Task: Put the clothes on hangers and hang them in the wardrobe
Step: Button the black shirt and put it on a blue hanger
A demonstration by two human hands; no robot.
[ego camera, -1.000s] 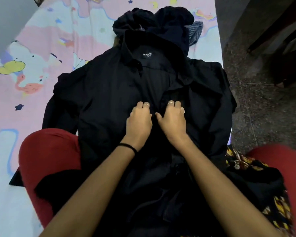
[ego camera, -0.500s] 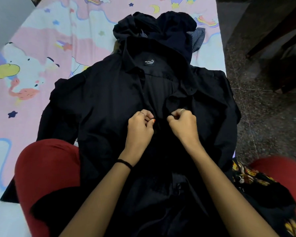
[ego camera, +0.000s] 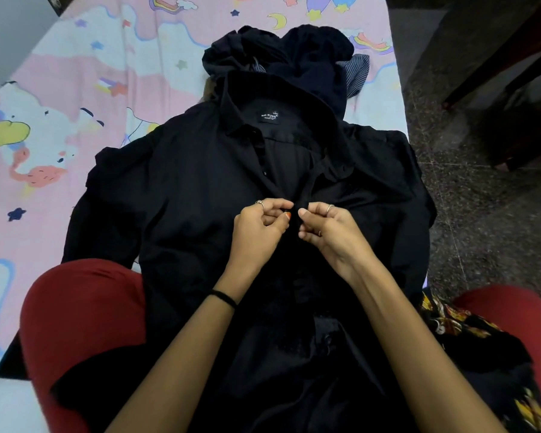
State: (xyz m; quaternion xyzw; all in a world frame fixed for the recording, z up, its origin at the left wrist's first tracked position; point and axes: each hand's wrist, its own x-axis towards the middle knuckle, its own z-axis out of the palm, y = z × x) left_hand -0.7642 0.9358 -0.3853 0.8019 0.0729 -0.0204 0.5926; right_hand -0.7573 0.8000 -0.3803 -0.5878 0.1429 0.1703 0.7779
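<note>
One black shirt (ego camera: 181, 189), front edges in two pinching hands: left hand (ego camera: 258, 228), right hand (ego camera: 328, 229).

The black shirt (ego camera: 175, 195) is smooth matt cloth; the bedsheet (ego camera: 75, 89) is soft printed cotton; the floor (ego camera: 481, 214) is speckled polished stone

Bed (ego camera: 75, 76): covered by a pink and white cartoon-print sheet.
Black shirt (ego camera: 181, 189): spread flat on the bed, collar on the far side of the fingers (ego camera: 275, 205).
Heap of dark clothes (ego camera: 294, 51): on the bed beyond the collar, well past the fingers.
Floor (ego camera: 481, 214): dark speckled stone, right of the bed.
</note>
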